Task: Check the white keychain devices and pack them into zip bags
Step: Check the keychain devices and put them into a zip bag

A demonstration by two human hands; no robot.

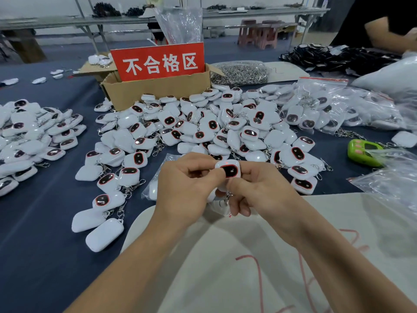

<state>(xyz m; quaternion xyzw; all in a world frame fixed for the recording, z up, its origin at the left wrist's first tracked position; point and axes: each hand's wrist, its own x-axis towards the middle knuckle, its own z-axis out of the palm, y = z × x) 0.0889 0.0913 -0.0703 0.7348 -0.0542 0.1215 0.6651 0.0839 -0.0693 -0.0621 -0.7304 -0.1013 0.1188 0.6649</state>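
white plastic keychain device with dark oval face was held over the blue tabletop's near edge | pinched by left hand | gripped by right hand

glossy white plastic device, cardboard box

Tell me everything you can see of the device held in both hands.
The held device is a rounded white shell, glossy like plastic, its black oval window ringed in red and facing the camera. A small red glow shows near its top edge. A metal clasp hangs below it. The left hand pinches its left side, the right hand its right and lower edge, in front of the pile of like devices.
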